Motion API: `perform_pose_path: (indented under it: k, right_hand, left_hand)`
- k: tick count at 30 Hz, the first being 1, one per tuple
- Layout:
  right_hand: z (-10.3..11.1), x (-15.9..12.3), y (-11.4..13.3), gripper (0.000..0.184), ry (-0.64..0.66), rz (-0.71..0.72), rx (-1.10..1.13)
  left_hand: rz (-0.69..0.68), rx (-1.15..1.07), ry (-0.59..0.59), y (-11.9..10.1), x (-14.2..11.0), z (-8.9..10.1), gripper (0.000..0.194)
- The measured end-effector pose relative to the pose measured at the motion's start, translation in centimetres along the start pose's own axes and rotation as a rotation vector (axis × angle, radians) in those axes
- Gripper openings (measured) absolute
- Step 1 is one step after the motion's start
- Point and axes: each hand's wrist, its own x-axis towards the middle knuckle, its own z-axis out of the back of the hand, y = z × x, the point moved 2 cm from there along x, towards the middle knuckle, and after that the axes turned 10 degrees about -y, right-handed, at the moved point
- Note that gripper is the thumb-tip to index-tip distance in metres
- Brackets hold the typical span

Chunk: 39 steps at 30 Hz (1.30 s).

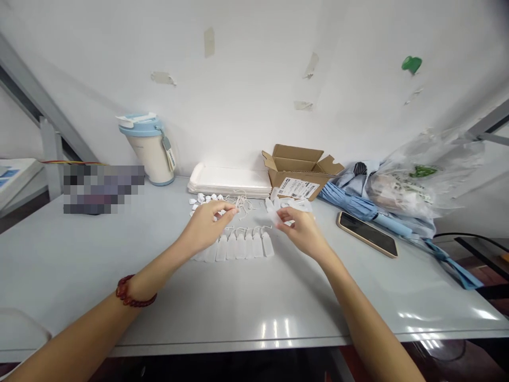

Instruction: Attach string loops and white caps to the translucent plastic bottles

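My left hand (207,224) is closed in a pinch, thumb and forefinger together on a thin white string beside the heap of white strings (243,201). Between the fingers of my right hand (301,229) is a translucent plastic tag (272,210), held just above the table. Below the hands lies a row of several frosted tags (240,247) with strings at their upper ends. Small white folded pieces (202,199) are scattered behind my left hand. More loose translucent tags (296,203) lie behind my right hand.
A stack of white envelopes (230,180) and an open cardboard box (298,172) stand against the wall. At left are a cream tumbler (153,156) and a blurred-out item. A phone (368,233), a folded blue umbrella (353,204) and a plastic bag (417,180) lie at right.
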Motion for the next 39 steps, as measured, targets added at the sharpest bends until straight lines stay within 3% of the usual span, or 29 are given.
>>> perform_pose_path:
  k: [3, 6, 11, 20, 28, 39]
  right_hand:
    - [-1.2, -0.6, 1.1, 0.015, -0.016, 0.041, 0.287]
    - [-1.9, -1.3, 2.1, 0.016, -0.015, 0.087, 0.391]
    - [-2.2, -1.9, 2.8, 0.015, 0.007, 0.154, 0.376]
    - [-2.2, -2.4, 3.2, 0.014, -0.017, 0.192, 0.364]
    - [-2.3, -2.6, 3.5, 0.014, -0.064, 0.214, 0.401]
    - [-2.2, -2.8, 3.8, 0.012, -0.103, 0.248, 0.404]
  left_hand:
    - [-0.009, -0.146, 0.012, -0.5, -0.4, -0.4, 0.024]
    - [0.022, -0.244, 0.001, -0.8, -0.8, -0.8, 0.025]
    - [0.108, -0.374, 0.032, -1.0, -1.4, -1.6, 0.026]
    - [0.080, -0.342, 0.011, -1.2, -1.7, -1.8, 0.016]
    - [0.139, -0.402, -0.019, -0.9, -1.7, -1.9, 0.020]
    - [0.071, -0.340, -0.026, -1.3, -2.0, -1.9, 0.018]
